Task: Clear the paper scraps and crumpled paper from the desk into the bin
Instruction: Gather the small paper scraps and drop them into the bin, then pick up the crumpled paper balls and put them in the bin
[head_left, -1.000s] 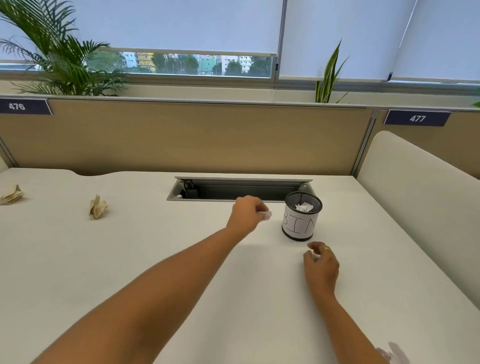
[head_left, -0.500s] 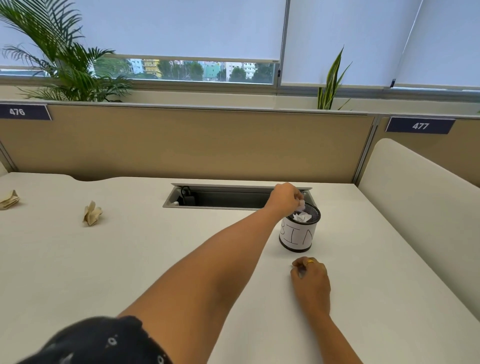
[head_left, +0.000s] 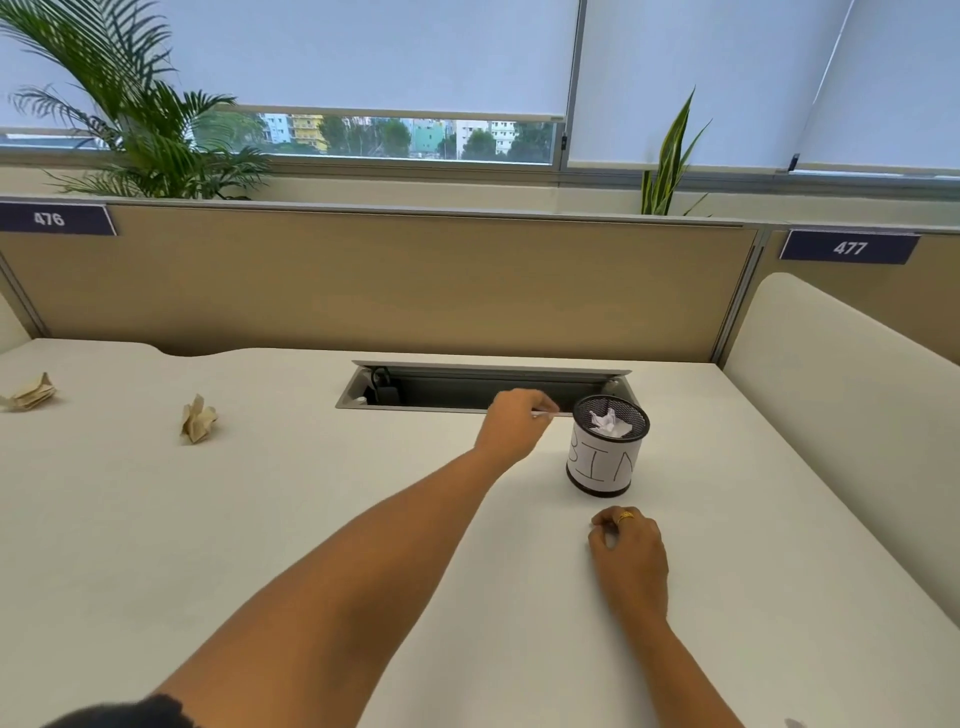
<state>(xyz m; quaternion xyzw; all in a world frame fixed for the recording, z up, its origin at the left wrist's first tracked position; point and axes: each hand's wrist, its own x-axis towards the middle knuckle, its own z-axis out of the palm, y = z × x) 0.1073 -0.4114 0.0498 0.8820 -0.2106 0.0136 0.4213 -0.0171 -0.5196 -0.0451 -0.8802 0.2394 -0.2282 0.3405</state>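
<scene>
Holding white paper scraps (head_left: 609, 422), the bin (head_left: 602, 467) stands mid-worktop (head_left: 311, 519), likely for easy reach. Left hand (head_left: 511, 431) beside its rim, right hand (head_left: 631, 558) just before it: both grips curled, contents indiscernible. Tan crumpled paper (head_left: 198, 420) and a second wad (head_left: 31, 393) lie far left, uncollected.

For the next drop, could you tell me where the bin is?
In the head view, the bin stands right of centre on the desk, by the cable tray.

The bin (head_left: 602, 460) reads "BIN"; partition signs (head_left: 54, 219) read 476 and 477.
</scene>
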